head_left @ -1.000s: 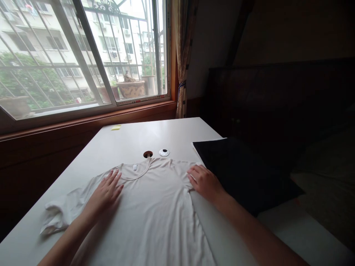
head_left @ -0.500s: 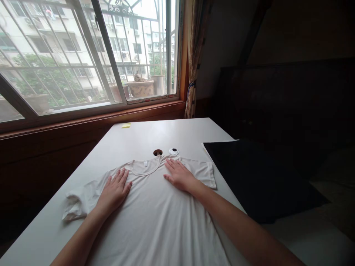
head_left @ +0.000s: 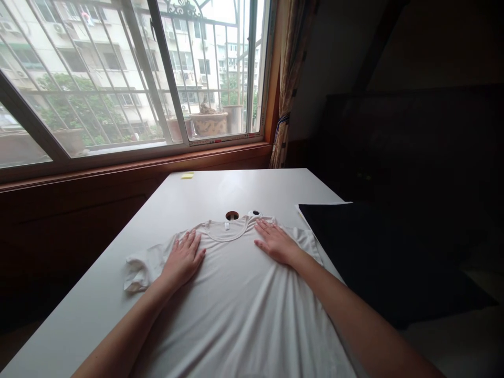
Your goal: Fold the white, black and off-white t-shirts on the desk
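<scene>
A white T-shirt (head_left: 240,294) lies spread on the white table (head_left: 98,268), its neckline toward the far end. My left hand (head_left: 184,259) rests flat on the shirt's left shoulder area, fingers stretched. On the other shoulder, right of the collar, my right hand (head_left: 274,240) presses flat with its fingers out. The left sleeve (head_left: 137,270) is crumpled at its end. Part of the right sleeve (head_left: 309,244) shows beyond my right hand.
Past the collar are a round hole (head_left: 232,216) in the tabletop and a white ring-shaped cover (head_left: 255,213). A yellow note (head_left: 187,175) lies near the far edge. Black fabric (head_left: 386,257) covers the right side. A window and curtain (head_left: 284,105) stand behind.
Both hands and the shirt have shifted right across the table together. The shirt's collar now lies nearer the hole and partly reaches the round cover. The camera view has also turned slightly left.
</scene>
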A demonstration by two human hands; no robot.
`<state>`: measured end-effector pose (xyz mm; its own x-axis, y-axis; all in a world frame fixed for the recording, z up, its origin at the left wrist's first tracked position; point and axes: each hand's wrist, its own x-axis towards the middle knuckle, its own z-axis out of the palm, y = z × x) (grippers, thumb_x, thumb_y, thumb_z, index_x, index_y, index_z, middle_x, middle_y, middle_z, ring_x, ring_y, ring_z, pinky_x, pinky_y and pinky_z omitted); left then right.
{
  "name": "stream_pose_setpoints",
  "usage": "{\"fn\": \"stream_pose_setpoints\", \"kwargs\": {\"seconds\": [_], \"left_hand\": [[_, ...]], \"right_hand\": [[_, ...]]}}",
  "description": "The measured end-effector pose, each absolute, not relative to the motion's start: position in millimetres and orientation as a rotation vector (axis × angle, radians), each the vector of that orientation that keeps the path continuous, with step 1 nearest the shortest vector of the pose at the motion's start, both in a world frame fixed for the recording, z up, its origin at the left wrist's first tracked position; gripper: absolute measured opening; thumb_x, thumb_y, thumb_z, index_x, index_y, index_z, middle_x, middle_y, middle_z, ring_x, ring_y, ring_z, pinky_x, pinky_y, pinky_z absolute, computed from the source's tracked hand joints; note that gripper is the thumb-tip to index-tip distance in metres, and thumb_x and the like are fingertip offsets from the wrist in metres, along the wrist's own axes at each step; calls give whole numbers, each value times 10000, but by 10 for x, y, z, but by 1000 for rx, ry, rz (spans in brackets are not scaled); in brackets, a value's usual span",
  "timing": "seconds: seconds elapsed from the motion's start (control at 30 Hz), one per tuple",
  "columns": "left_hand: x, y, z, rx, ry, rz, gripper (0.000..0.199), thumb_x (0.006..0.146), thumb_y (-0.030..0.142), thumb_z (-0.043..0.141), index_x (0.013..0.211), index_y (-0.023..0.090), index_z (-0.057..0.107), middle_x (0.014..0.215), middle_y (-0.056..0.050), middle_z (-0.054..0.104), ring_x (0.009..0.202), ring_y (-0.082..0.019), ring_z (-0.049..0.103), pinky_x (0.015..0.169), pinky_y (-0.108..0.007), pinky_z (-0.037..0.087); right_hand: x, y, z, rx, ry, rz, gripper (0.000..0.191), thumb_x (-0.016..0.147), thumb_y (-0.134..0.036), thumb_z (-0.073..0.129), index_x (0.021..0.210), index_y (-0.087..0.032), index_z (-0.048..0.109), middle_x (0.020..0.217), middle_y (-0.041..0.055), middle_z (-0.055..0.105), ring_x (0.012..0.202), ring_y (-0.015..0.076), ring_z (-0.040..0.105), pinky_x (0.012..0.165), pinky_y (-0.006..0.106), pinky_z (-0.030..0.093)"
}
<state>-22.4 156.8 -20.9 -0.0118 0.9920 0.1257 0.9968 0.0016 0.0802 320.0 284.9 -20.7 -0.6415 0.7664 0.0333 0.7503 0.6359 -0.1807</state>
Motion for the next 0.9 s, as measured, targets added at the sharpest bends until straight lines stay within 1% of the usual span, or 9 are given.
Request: {"fn": "stream_pose_setpoints", "kwargs": {"seconds": [0.1, 0.17, 0.2, 0.27, 0.33, 0.5, 0.63, 0.77, 0.9], "left_hand": [[-529, 1407, -82, -2129, -2111, -442, 551, 1049, 450, 345, 1497, 166, 491, 1597, -144, 469, 1491, -314, 401, 1223, -516, 316], [-803, 1228, 5, -2038, -2056, -591, 520, 1034, 466, 363, 1414, 162, 547, 1432, -161, 600, 1329, -313, 553, 1155, -489, 404], [-939, 1123, 37, -1983, -2050, -626, 492, 1021, 479, 383, 1354, 175, 578, 1332, -157, 645, 1235, -318, 604, 1119, -497, 430], [-1175, 896, 59, -1914, -2080, -655, 435, 1001, 486, 402, 1259, 198, 604, 1148, -137, 691, 1074, -313, 658, 1056, -500, 463], [-1329, 671, 23, -1869, -2177, -659, 413, 987, 504, 413, 1205, 214, 610, 1052, -119, 702, 957, -304, 668, 994, -490, 487], [-1361, 296, -129, -1696, -2524, -707, 526, 910, 644, 495, 1247, 252, 593, 1036, -60, 722, 872, -296, 674, 827, -426, 531], [-1228, 239, -92, -1598, -2666, -814, 547, 911, 638, 483, 1294, 256, 564, 986, -27, 713, 783, -258, 679, 747, -376, 535], [-1145, 271, 8, -1584, -2711, -897, 514, 886, 596, 514, 1271, 266, 598, 953, -9, 723, 706, -226, 679, 715, -343, 528], [-1134, 303, 66, -1567, -2784, -1016, 571, 847, 617, 571, 1311, 286, 592, 1056, -21, 746, 688, -213, 687, 724, -345, 543]], "right_hand": [[3226, 2859, -223, -1277, -2744, 202, 740, 1061, -604, 246, 1656, -164, 260, 1727, 81, 170, 1600, 243, 141, 1299, 473, 104], [3227, 2862, -241, -1277, -2741, 188, 736, 1061, -602, 251, 1655, -167, 262, 1726, 81, 174, 1599, 240, 143, 1300, 469, 105], [3227, 2862, -251, -1278, -2738, 182, 735, 1060, -603, 256, 1656, -171, 262, 1727, 81, 174, 1599, 242, 147, 1300, 470, 110], [3225, 2863, -267, -1282, -2730, 171, 730, 1059, -600, 268, 1654, -177, 269, 1726, 85, 180, 1596, 247, 161, 1299, 471, 122], [3224, 2861, -277, -1283, -2725, 158, 722, 1059, -591, 274, 1652, -179, 278, 1725, 88, 190, 1594, 250, 171, 1298, 472, 128], [3221, 2862, -293, -1282, -2727, 124, 708, 1064, -555, 281, 1648, -153, 286, 1718, 99, 216, 1591, 251, 185, 1296, 476, 130], [3223, 2874, -314, -1272, -2726, 105, 711, 1063, -553, 280, 1644, -143, 295, 1717, 107, 218, 1589, 255, 190, 1292, 484, 150], [3226, 2876, -333, -1276, -2716, 93, 695, 1062, -553, 285, 1639, -166, 315, 1713, 106, 241, 1586, 254, 204, 1288, 485, 163], [3225, 2866, -338, -1275, -2712, 91, 689, 1065, -547, 287, 1639, -167, 314, 1713, 100, 245, 1586, 248, 204, 1289, 473, 156]]}}
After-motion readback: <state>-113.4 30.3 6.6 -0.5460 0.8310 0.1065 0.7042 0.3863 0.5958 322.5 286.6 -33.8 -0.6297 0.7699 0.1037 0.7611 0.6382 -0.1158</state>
